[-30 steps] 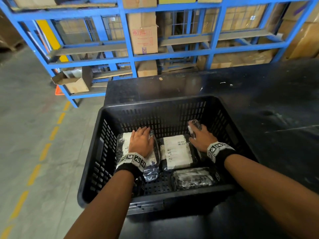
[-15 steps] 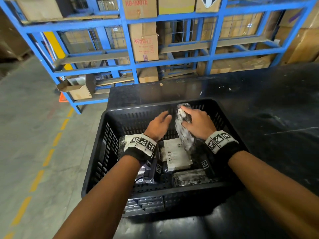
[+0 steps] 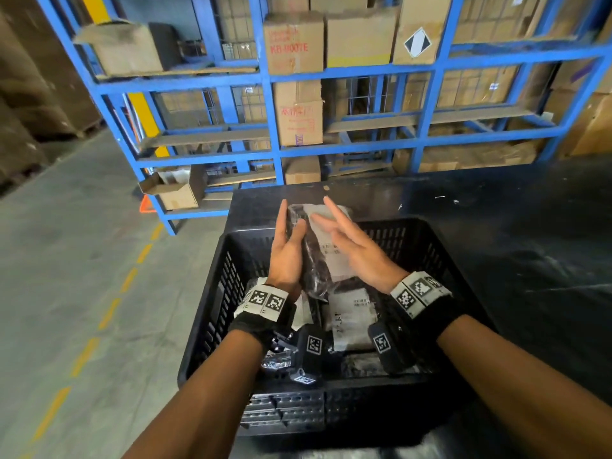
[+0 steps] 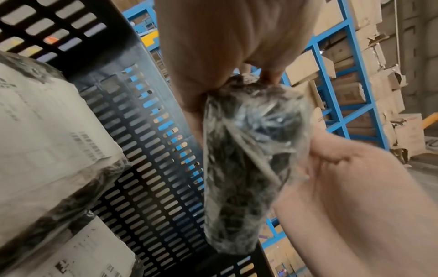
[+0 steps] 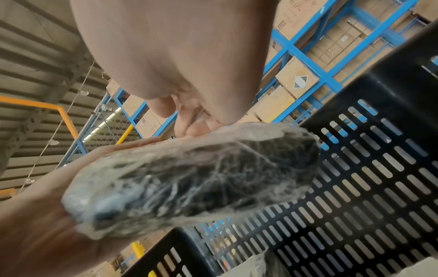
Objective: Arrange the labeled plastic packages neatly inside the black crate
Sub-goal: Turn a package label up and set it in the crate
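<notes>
A clear plastic package (image 3: 318, 246) of dark parts with a white label is held upright above the far side of the black crate (image 3: 212, 326). My left hand (image 3: 291, 223) grips its left edge, thumb on the front and fingers behind. My right hand (image 3: 334, 223) lies against the label with straight, spread fingers. The left wrist view shows the package (image 4: 249, 159) between both hands; the right wrist view shows it (image 5: 189, 178) cradled from below. Inside the crate lie a labeled package (image 3: 351, 313), another (image 3: 303, 313) partly hidden by my left wrist, and a dark one (image 3: 361, 362) at the front.
The crate stands on a black table (image 3: 496, 243) at its left edge. Behind it rises a blue shelving rack (image 3: 265, 154) stacked with cardboard boxes; an open box (image 3: 175, 190) sits on its low shelf. Grey floor with a yellow dashed line (image 3: 109, 313) lies to the left.
My right hand lifted a package out of the crate's right side. My left hand left the left package and joined it. The package now sits higher, with its label turned toward me.
</notes>
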